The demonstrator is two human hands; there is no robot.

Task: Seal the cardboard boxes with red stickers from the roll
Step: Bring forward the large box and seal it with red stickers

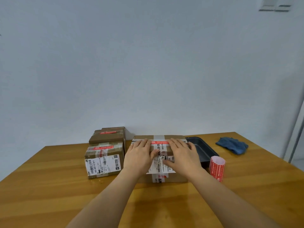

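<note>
Forearms, bare, reach forward over the smooth honey-coloured wooden table (pixel 49 186), its grain running in long streaks. Both end on top of the brown rectangular cardboard box (pixel 171 177) in the middle, which is wrapped in white printed tape and carries a barcoded shipping label. The left hand (pixel 139 155) lies flat on the lid with fingers straight and pressed down; the right hand (pixel 181 156) does the same just beside it, thumbs angled toward each other. Between and just beyond their fingertips runs the narrow red sticker (pixel 160 142), lying across the lid's far part.

Right of the box, near the right wrist, stands the red-and-pink roll of stickers (pixel 217 168), upright and loosely wound. Behind it lies a dark grey rectangular metal tray (pixel 204 149), touching the box's right side.

Left of the centre box sits a smaller taped cardboard box (pixel 104 159) with a red sticker on top, and behind it two more brown boxes (pixel 107 135), stacked. Farther right lies a crumpled blue cloth (pixel 232 145).
</note>
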